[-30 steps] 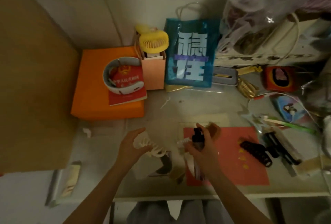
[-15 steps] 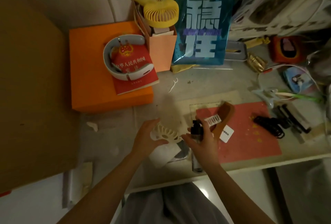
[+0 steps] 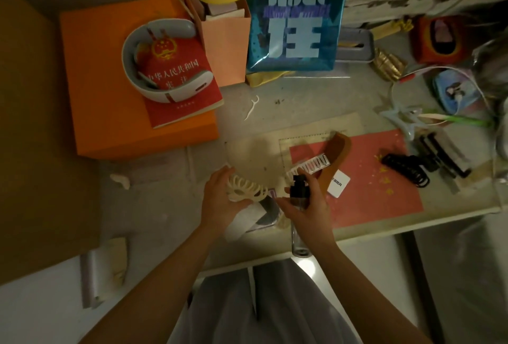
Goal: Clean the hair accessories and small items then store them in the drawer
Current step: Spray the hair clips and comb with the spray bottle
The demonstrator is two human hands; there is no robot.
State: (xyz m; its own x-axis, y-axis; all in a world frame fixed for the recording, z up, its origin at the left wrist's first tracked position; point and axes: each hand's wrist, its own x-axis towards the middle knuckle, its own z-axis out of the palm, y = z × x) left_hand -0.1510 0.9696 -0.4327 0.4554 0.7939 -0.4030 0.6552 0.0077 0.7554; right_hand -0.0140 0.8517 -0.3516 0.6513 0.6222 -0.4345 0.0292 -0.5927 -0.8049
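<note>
Cleaning step: left hand point(image 3: 220, 200) gripped a cream hair claw point(image 3: 246, 191); right hand point(image 3: 308, 206) clasped the spray bottle point(image 3: 298, 192), nozzle needing aim at the claw.

Cream hair claw point(image 3: 246, 191), black-capped clear spray bottle point(image 3: 299, 200)

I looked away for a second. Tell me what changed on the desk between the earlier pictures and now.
Mostly the view shifted: the camera tipped down and closer. The left hand keeps holding the cream hair claw, and the right hand keeps gripping the spray bottle with its nozzle toward the claw. The wooden comb, hidden before by the hand, now shows. The black hair claw and orange box lie as before.
</note>
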